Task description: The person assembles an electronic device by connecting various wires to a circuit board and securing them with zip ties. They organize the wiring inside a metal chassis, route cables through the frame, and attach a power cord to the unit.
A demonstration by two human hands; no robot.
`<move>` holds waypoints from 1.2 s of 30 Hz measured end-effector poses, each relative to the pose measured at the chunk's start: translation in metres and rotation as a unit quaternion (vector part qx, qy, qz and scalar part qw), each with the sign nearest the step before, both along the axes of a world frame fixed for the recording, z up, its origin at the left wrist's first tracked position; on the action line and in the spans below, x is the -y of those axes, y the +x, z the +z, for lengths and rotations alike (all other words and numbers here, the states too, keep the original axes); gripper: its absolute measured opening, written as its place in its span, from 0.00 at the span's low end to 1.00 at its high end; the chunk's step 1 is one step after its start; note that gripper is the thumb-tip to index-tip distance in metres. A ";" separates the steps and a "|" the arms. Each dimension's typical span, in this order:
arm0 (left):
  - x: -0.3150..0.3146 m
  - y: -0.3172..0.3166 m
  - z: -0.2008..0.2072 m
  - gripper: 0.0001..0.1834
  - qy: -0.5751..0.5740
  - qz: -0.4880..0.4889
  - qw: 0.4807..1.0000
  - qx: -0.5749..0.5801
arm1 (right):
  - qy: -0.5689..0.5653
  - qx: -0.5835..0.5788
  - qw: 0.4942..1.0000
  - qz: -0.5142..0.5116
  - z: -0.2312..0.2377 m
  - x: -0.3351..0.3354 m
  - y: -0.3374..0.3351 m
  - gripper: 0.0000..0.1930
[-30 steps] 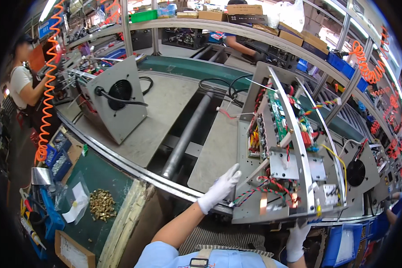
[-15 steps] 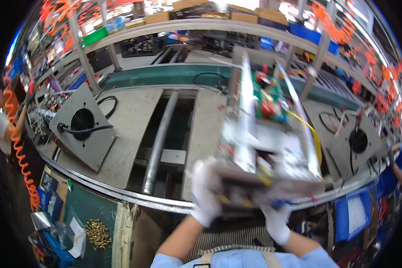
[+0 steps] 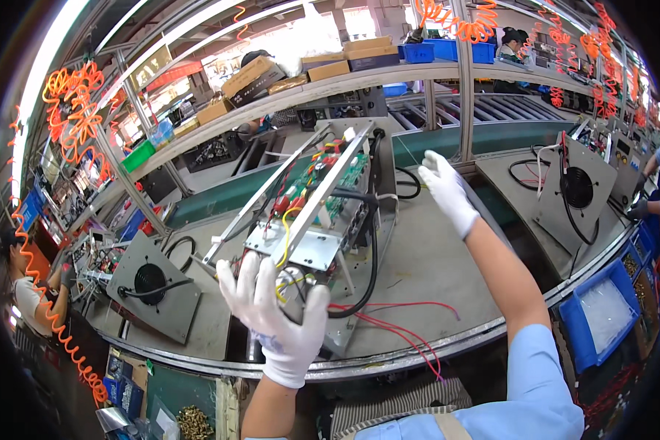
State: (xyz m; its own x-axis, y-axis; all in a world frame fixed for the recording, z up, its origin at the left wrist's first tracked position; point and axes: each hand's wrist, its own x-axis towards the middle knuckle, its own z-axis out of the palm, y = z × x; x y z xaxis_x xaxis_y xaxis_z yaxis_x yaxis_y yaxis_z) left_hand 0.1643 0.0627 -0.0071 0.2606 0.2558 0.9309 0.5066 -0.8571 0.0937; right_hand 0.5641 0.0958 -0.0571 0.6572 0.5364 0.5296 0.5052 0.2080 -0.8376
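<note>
Splaying left hand [image 3: 280, 336] near chassis [image 3: 317, 250]

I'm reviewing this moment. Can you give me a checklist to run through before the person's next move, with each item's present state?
1. Left hand off the open unit: cannot tell; its fingers are spread in front of the unit, contact unclear.
2. Right hand off the unit: ok; it is raised, apart from it.
3. Both hands gloved: ok; white gloves.
4. Red wires tucked away: not ok; they trail loose.
5. Black cable clear of the right hand: ok.
6. Screws on the unit tight: cannot tell; too small.
</note>
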 end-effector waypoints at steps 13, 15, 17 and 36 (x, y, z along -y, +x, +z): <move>-0.005 -0.008 -0.008 0.27 0.020 0.051 0.998 0.012 | -0.138 0.119 0.983 -0.022 -0.008 -0.140 0.024 0.24; -0.012 -0.020 -0.009 0.27 0.017 0.008 1.000 0.024 | -0.170 0.091 0.981 -0.026 -0.008 -0.116 0.020 0.25; -0.018 -0.031 -0.009 0.28 0.018 -0.022 0.999 0.038 | -0.194 0.122 0.972 -0.061 -0.011 -0.087 0.022 0.25; -0.052 -0.128 -0.039 0.23 -0.179 -0.112 0.919 0.334 | 0.087 0.254 0.960 -0.072 0.042 0.201 -0.087 0.12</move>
